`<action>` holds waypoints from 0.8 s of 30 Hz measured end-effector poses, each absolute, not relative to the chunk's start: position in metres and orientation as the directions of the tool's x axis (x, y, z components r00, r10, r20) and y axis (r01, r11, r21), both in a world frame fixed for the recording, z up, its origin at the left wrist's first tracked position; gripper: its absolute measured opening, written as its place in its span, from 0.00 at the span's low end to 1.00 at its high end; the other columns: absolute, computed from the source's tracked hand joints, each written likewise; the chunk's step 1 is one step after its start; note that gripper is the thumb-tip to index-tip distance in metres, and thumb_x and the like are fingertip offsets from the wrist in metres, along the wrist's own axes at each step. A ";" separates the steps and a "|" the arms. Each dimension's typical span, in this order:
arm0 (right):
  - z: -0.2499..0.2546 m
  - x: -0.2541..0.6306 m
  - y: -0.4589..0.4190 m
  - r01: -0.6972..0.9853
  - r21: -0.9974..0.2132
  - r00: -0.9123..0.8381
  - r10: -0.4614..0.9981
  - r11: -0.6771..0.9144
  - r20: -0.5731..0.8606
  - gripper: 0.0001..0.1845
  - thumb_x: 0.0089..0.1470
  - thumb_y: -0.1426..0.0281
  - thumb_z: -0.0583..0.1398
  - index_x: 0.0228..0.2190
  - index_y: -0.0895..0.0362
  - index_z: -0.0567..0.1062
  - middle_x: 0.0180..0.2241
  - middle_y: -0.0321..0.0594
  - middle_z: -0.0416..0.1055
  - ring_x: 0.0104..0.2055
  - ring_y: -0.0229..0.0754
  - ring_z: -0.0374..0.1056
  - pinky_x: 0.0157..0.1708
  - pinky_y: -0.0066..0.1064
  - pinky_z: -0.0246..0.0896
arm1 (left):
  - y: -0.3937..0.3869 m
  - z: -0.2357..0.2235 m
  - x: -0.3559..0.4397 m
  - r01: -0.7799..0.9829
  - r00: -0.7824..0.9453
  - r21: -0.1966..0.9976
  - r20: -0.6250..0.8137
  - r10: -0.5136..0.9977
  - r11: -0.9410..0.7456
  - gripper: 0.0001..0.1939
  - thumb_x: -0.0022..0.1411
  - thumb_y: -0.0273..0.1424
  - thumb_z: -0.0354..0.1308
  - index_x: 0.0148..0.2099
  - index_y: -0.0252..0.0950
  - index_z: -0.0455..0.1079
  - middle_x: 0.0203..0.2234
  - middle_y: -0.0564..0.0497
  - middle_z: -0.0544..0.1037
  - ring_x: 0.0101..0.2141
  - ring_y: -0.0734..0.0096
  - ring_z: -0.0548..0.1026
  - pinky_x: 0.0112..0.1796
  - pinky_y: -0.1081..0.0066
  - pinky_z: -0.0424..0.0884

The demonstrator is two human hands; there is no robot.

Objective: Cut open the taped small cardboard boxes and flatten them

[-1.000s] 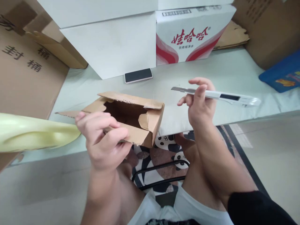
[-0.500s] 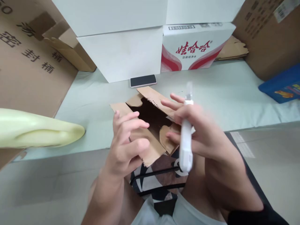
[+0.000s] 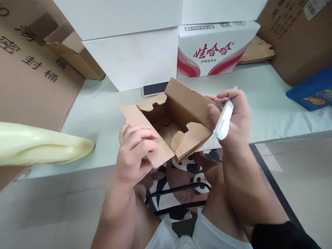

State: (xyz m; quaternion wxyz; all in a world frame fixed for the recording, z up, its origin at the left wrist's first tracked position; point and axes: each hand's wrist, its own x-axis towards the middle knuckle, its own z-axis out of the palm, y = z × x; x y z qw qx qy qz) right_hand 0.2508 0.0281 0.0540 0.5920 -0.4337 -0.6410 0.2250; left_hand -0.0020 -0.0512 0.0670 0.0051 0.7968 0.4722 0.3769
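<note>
Left hand pinches the box by one flap at the surface's near edge, perhaps for steadiness; right hand has its grip closed around the knife.

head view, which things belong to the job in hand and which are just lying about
In hand:
open cardboard box, its flap held by the left hand
white cutter, in the right hand

Lying about:
phone, partly hidden behind the box
white box with red print
blue item at right
pale yellow object at left
</note>
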 end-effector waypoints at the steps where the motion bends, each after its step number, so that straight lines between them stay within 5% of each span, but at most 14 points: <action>1: 0.053 0.249 0.028 0.262 -0.801 0.059 0.819 0.538 0.570 0.13 0.60 0.65 0.65 0.42 0.47 0.66 0.42 0.40 0.77 0.47 0.47 0.76 0.43 0.42 0.73 | -0.051 0.066 -0.003 0.755 0.250 0.375 0.595 0.764 -0.538 0.09 0.59 0.23 0.52 0.30 0.44 0.62 0.36 0.53 0.82 0.47 0.59 0.80 0.64 0.44 0.60; 6: 0.047 0.240 0.023 0.215 -0.774 0.115 0.772 0.595 0.626 0.19 0.59 0.61 0.66 0.40 0.46 0.59 0.50 0.41 0.74 0.58 0.49 0.72 0.44 0.42 0.73 | -0.049 0.064 -0.009 0.748 0.197 0.398 0.630 0.751 -0.531 0.10 0.59 0.22 0.54 0.33 0.44 0.60 0.36 0.51 0.81 0.46 0.58 0.80 0.63 0.42 0.62; 12: 0.045 0.232 0.017 0.252 -0.755 0.182 0.737 0.605 0.651 0.17 0.59 0.69 0.62 0.36 0.48 0.56 0.48 0.40 0.76 0.54 0.48 0.74 0.48 0.45 0.70 | -0.049 0.063 -0.007 0.747 0.213 0.400 0.613 0.761 -0.532 0.09 0.58 0.23 0.53 0.32 0.44 0.61 0.35 0.52 0.81 0.45 0.58 0.80 0.64 0.42 0.60; 16: 0.048 0.233 0.018 0.297 -0.718 0.196 0.696 0.629 0.691 0.14 0.56 0.72 0.60 0.35 0.48 0.57 0.41 0.37 0.76 0.46 0.45 0.76 0.49 0.44 0.69 | -0.050 0.063 -0.005 0.755 0.213 0.410 0.584 0.783 -0.511 0.09 0.58 0.24 0.52 0.29 0.43 0.61 0.34 0.52 0.81 0.44 0.58 0.80 0.64 0.42 0.59; 24: 0.032 0.251 0.028 0.347 -0.765 0.098 0.790 0.543 0.606 0.15 0.49 0.75 0.61 0.34 0.49 0.61 0.29 0.30 0.70 0.29 0.37 0.65 0.29 0.33 0.58 | -0.045 0.057 -0.006 0.742 0.221 0.413 0.595 0.773 -0.529 0.10 0.62 0.26 0.57 0.29 0.43 0.63 0.35 0.51 0.81 0.43 0.59 0.79 0.53 0.51 0.71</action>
